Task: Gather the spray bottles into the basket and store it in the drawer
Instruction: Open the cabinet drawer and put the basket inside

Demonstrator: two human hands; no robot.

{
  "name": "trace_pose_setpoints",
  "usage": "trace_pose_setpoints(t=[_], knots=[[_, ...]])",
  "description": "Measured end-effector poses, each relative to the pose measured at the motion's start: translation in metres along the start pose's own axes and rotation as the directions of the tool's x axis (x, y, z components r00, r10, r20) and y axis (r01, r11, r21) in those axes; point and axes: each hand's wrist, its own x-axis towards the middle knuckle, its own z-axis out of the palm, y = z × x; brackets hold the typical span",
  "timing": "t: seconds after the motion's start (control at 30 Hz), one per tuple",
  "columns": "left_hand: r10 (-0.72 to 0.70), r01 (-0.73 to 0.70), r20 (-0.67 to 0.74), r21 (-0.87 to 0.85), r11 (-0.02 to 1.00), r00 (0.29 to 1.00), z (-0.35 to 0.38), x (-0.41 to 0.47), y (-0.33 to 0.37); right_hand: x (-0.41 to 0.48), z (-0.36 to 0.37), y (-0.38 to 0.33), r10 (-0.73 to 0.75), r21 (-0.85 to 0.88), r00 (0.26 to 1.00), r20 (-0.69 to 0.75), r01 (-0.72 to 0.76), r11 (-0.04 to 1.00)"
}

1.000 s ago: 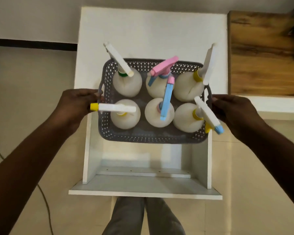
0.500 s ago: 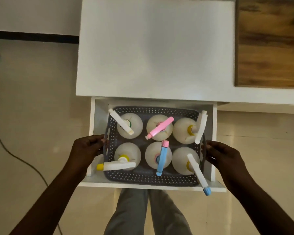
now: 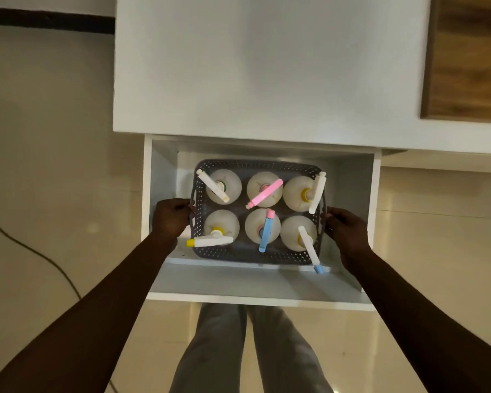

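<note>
Left hand [image 3: 172, 219]: we curl it round the left handle of the basket [image 3: 255, 258].
Right hand [image 3: 345, 229]: we curl it round the right handle.
Basket: grey, perforated, down inside the open drawer [image 3: 238, 282].
Spray bottles [image 3: 295, 191]: six white ones upright in the basket, two rows of three; heads white, pink, blue.
Drawer: white, pulled out below the counter [image 3: 267, 66].

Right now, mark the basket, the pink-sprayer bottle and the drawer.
basket [image 3: 238, 256], head view, perforated front wall.
pink-sprayer bottle [image 3: 264, 193], head view, pink sprayer head.
drawer [image 3: 238, 282], head view, bare front panel.
</note>
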Motion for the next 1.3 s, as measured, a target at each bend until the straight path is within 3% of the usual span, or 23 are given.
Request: trace_pose_setpoints(t=[0.47,0.93,1.0,1.07,1.17,1.23,1.3], knots=[[-0.039,0.041,-0.02,0.096,0.995,0.999,0.018,0.059,-0.031,0.07,0.031,0.033,0.096,-0.024,0.995,-0.041,-0.097,0.995],[-0.044,0.047,-0.026,0.166,0.985,0.999,0.021,0.067,-0.039,0.068,0.04,0.03,0.114,-0.032,0.992,-0.057,-0.116,0.993],[0.024,-0.011,-0.049,0.247,0.969,0.999,0.015,0.051,-0.035,0.057,0.033,0.024,0.106,-0.089,0.994,-0.04,-0.109,0.99],[0.216,-0.176,-0.094,0.323,0.93,0.972,0.0,0.017,-0.033,0.035,0.02,0.018,0.047,-0.214,0.999,-0.018,-0.05,0.976],[0.561,-0.447,-0.133,0.469,0.762,0.817,-0.036,-0.047,-0.037,-0.02,-0.02,0.013,-0.207,-0.485,0.978,0.029,0.195,0.853],[0.634,-0.445,-0.164,0.581,0.681,0.756,-0.064,-0.082,-0.047,-0.06,-0.052,0.02,-0.351,-0.573,0.936,0.009,0.293,0.766],[0.55,-0.32,-0.231,0.611,0.724,0.803,-0.089,-0.109,-0.068,-0.091,-0.08,0.036,-0.407,-0.628,0.911,-0.072,0.275,0.728]])
